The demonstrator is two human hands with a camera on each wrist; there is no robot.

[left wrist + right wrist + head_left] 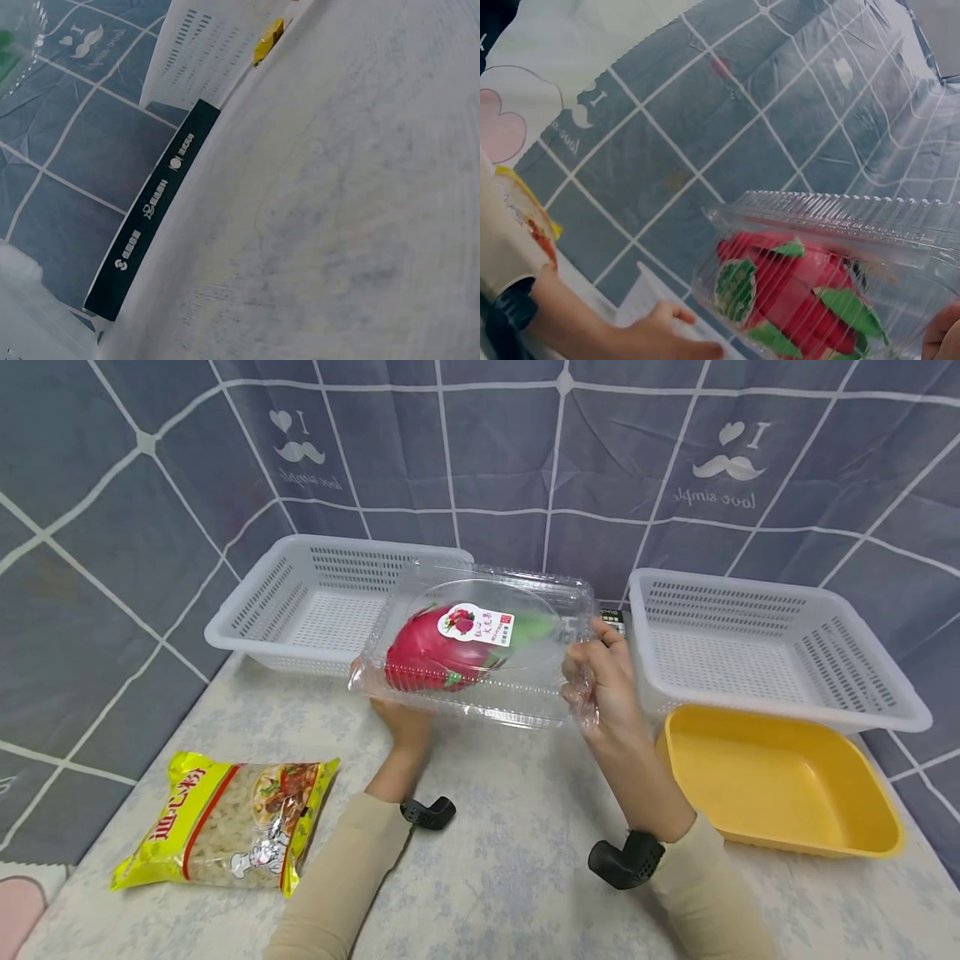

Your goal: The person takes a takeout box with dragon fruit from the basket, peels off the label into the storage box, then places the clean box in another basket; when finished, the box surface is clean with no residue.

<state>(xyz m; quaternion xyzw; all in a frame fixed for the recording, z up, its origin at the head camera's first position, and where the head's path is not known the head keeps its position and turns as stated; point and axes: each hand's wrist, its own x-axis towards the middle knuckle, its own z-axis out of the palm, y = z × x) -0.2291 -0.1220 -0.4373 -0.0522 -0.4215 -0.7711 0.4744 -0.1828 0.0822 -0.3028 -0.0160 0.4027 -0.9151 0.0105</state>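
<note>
A clear plastic clamshell box (555, 693) is held up and tilted above the table. Inside lies a red dragon fruit (420, 647) with green scales, and a white label (480, 625) sits over it. My right hand (603, 681) grips the box by its right end, thumb and fingers curled round the edge. Under the left end is my left hand (401, 718), its fingers mostly covered by the box in the head view. From the right wrist, the left hand (656, 337) shows fingers fairly straight, close beside the box's lower left end.
White slotted baskets stand back left (258, 647) and back right (780, 706). A yellow tray (780, 777) is in front of the right one. A yellow noodle bag (240, 822) lies at left. Behind the right hand is a dark box (611, 617), against the tiled curtain (502, 452).
</note>
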